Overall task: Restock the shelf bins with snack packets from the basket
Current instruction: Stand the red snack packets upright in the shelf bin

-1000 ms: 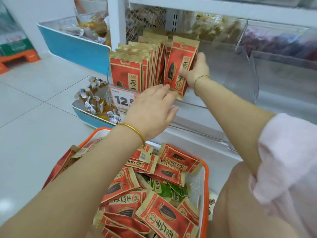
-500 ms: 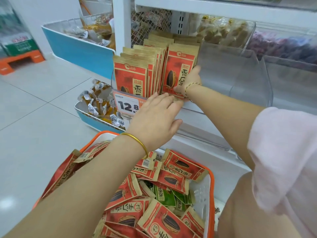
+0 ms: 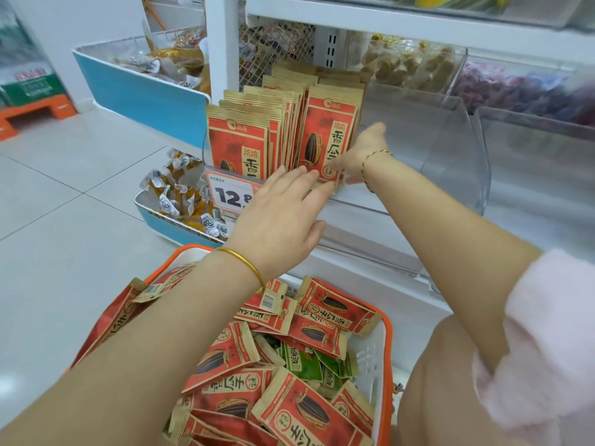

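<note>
At the shelf, head view: clear shelf bin [image 3: 450, 162] holds upright rows of red snack packets [image 3: 238, 140] in its left part; its right part is bare. Right hand [image 3: 360, 156] is at the front packet [image 3: 325, 136] of the right-most row, thumb across its lower front corner, other fingers behind, pinching it upright in the bin. Left hand [image 3: 280, 217] is flat, fingers straight and close together, tips touching the packets' lower edge beside the price tag [image 3: 230, 194]. Basket [image 3: 388, 342] below is heaped with loose red packets [image 3: 302, 413] plus a few green packets [image 3: 302, 362]. Judgement: partway, several rows shelved, much stock left to move.
</note>
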